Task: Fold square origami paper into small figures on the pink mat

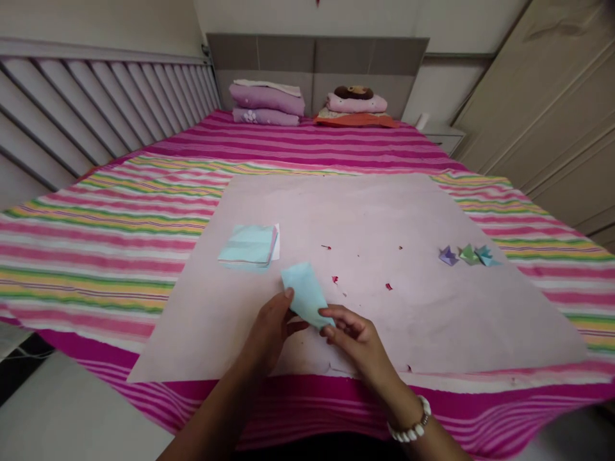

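Observation:
A light blue piece of paper [307, 291], folded to a rectangle, is held tilted above the white sheet near its front edge. My left hand [273, 326] grips its left side, thumb on top and fingers underneath. My right hand [355, 333] pinches the lower right corner between thumb and fingers. Behind and to the left lies a stack of square paper [250, 244], light blue on top. Three small folded paper figures stand in a row at the right: purple [448, 256], green [467, 254] and blue [486, 255].
A large white sheet [384, 211] covers the middle of the striped bed [120, 256]. Several small red scraps [389, 286] are scattered on it. Folded purple bedding [266, 101] and a pink pile [360, 102] lie by the headboard [288, 54]. A slatted rail [106, 109] runs along the left.

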`<state>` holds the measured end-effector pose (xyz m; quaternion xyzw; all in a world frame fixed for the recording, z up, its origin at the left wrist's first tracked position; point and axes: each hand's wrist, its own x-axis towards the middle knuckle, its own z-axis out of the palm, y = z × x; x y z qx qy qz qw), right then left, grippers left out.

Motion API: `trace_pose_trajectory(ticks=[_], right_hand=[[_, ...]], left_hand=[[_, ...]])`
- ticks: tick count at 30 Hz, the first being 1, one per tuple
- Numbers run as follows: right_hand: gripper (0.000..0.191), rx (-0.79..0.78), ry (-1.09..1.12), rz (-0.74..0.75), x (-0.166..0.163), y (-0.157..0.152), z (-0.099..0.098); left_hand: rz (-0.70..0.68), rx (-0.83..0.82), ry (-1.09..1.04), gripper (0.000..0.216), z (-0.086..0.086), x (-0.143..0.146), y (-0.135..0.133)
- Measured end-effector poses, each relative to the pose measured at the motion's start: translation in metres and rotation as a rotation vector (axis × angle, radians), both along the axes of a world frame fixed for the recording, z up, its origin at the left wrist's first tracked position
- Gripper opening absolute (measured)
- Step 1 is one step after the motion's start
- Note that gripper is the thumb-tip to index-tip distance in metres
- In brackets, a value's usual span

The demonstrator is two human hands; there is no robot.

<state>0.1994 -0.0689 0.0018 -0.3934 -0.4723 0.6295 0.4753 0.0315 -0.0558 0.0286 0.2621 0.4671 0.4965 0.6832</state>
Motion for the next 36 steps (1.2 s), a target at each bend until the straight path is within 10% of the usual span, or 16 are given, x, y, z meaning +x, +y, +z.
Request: trace_pose_trajectory(ticks=[9,25,36], right_hand=[[0.007,0.281,-0.226,-0.080,-0.008,-0.002,0.004],[0.057,-0.158,0.060,-0.169,-0.007,0.003,-0.004],[0.023,-0.199,0.124,-0.110,-0.005,0.009,-0.007]], left_hand=[[0.003,0.025,0.063,0.023,-0.007,-0.003,-0.002],[-0.081,0.188,0.228,0.020,-0.013,0.004,-0.006],[-0.158,0.185,0.366,0.021,-0.006,0.004,-0.007]])
